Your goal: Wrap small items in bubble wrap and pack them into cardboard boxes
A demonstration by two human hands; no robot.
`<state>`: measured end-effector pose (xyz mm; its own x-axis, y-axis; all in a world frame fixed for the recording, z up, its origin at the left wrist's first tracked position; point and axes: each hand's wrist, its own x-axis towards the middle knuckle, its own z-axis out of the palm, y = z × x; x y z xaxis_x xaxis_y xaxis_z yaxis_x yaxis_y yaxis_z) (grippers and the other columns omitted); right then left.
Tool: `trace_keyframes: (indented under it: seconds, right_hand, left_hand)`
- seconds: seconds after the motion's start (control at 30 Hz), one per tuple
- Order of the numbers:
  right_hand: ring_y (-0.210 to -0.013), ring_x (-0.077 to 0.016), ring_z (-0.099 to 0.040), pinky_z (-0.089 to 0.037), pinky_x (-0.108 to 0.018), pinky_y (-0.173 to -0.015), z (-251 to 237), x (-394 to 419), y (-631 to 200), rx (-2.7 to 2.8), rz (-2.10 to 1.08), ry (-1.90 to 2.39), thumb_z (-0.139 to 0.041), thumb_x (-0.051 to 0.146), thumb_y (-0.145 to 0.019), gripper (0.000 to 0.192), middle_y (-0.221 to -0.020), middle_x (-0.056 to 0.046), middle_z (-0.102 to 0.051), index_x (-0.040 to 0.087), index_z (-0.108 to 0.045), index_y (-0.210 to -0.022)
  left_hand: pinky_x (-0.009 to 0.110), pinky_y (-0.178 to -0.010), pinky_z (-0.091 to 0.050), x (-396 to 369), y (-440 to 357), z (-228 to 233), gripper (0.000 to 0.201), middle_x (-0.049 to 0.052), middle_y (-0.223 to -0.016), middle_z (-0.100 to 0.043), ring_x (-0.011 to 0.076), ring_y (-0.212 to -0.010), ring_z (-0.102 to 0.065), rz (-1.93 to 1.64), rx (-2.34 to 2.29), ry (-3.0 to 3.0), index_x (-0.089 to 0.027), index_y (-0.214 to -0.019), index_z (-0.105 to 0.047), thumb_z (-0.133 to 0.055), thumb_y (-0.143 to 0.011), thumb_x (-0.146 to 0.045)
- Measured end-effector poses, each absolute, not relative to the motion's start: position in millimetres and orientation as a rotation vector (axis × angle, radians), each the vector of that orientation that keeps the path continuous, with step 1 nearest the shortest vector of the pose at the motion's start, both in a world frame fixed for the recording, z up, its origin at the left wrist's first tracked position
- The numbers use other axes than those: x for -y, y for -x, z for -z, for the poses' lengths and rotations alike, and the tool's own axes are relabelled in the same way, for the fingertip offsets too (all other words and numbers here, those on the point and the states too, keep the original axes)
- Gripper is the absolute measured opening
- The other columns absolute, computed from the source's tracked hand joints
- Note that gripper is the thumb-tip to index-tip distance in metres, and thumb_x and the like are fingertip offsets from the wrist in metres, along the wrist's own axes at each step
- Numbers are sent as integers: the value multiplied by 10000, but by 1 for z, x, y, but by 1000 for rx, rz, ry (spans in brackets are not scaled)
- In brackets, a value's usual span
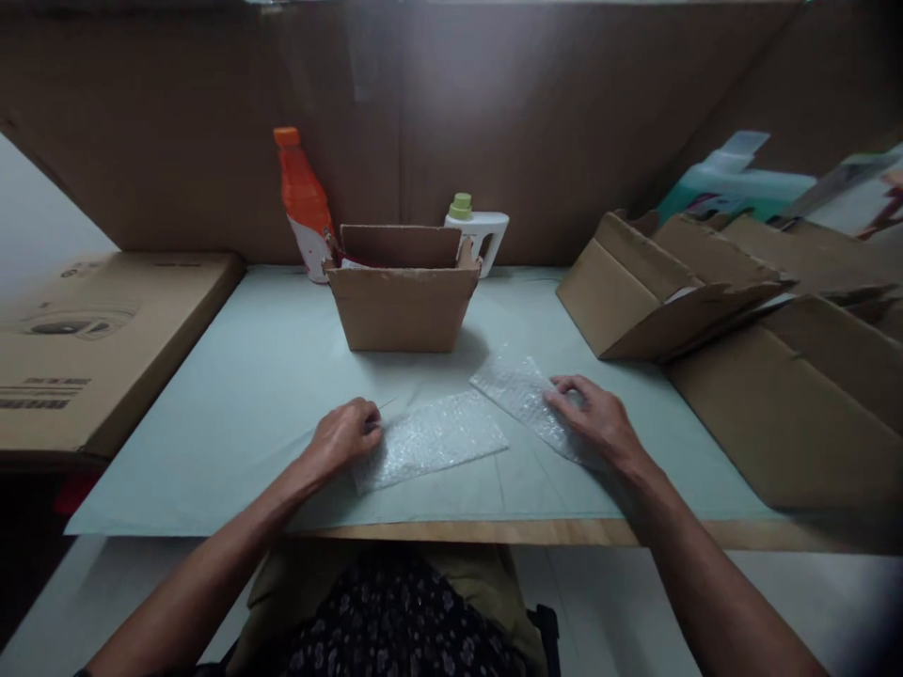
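Two pieces of clear bubble wrap lie on the pale green cloth, their ends close together in the middle. My left hand is closed at the left end of the nearer bubble wrap sheet, pinching its edge; a thin line shows by the fingertips, too fine to identify. Between the thumb and fingers of my right hand is the second bubble wrap sheet, which slants down toward the right. The palm hides part of its right end. Behind both sheets stands an open cardboard box, with something dark red partly visible inside.
An orange-capped bottle and a white jug with a green cap stand behind the box. Open cartons crowd the right side, with a teal bottle behind. A flat printed carton lies left. The table's wooden edge is nearest me.
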<state>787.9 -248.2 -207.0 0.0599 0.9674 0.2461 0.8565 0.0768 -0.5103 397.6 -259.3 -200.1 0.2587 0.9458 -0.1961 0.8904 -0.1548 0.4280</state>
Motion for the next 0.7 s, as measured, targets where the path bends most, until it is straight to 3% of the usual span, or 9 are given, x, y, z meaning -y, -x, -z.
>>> trace_keyframes:
  seconds: [0.07, 0.17, 0.27, 0.33, 0.4, 0.5, 0.57, 0.7]
  right_hand:
    - [-717, -219, -605, -454, -348, -679, 191, 253, -787, 1784, -352, 1737, -609, 542, -808, 309, -823, -57, -702, 233, -609, -802]
    - [-696, -191, -571, -441, -319, -655, 163, 260, -770, 1800, -503, 1565, -678, 582, -792, 362, -775, -37, -661, 225, -620, -807]
    - [-710, -179, -575, -448, -298, -657, 141, 267, -736, 1971, -805, 1380, -694, 571, -818, 362, -778, -32, -657, 214, -641, -816]
    - [-698, -166, -571, -446, -286, -653, 134, 270, -710, 2131, -985, 1288, -675, 529, -853, 323, -772, -23, -657, 209, -647, -826]
    - [-697, -157, -566, -441, -277, -654, 135, 269, -692, 2239, -1086, 1236, -672, 484, -859, 277, -781, -13, -657, 209, -655, -886]
    - [-695, -159, -554, -437, -276, -652, 149, 267, -689, 2313, -1165, 1246, -697, 446, -818, 342, -766, 6, -630, 216, -661, -1069]
    - [-657, -158, -531, -427, -281, -624, 160, 266, -701, 2307, -1208, 1327, -686, 446, -808, 391, -717, 19, -591, 213, -660, -1122]
    - [-668, -166, -546, -460, -312, -642, 170, 267, -720, 2093, -1260, 1428, -662, 477, -798, 348, -733, -6, -595, 196, -677, -1002]
  left_hand:
    - [382, -866, -511, 260, -381, 199, 314, 115, -1141, -692, 253, -980, -666, -319, -1722, -2042, -174, -1139, -668, -598, -845, -258]
    - [408, -878, -525, 266, -368, 192, 500, 145, -1283, -625, 256, -1029, -639, -704, -1680, -1920, -176, -1301, -592, -625, -856, -402]
    - [426, -957, -507, 277, -378, 182, 750, 168, -1365, -599, 290, -1171, -600, -903, -1313, -1716, -176, -1408, -518, -719, -772, -518]
    - [412, -952, -509, 288, -393, 177, 890, 169, -1334, -629, 294, -1161, -614, -885, -1077, -1548, -165, -1450, -481, -775, -699, -540]
    - [357, -843, -526, 299, -406, 176, 704, 128, -1131, -712, 251, -993, -663, -813, -1045, -1441, -149, -1321, -602, -744, -732, -507]
    - [294, -734, -489, 314, -410, 180, 272, 50, -829, -707, 179, -784, -635, -813, -1258, -1470, -152, -915, -723, -636, -818, -391]
    - [279, -710, -471, 321, -400, 186, 224, 32, -776, -687, 162, -743, -610, -868, -1376, -1491, -159, -806, -706, -613, -809, -363]
    - [264, -635, -444, 327, -376, 196, 256, 20, -714, -656, 150, -668, -573, -855, -1460, -1438, -157, -776, -691, -619, -769, -402]
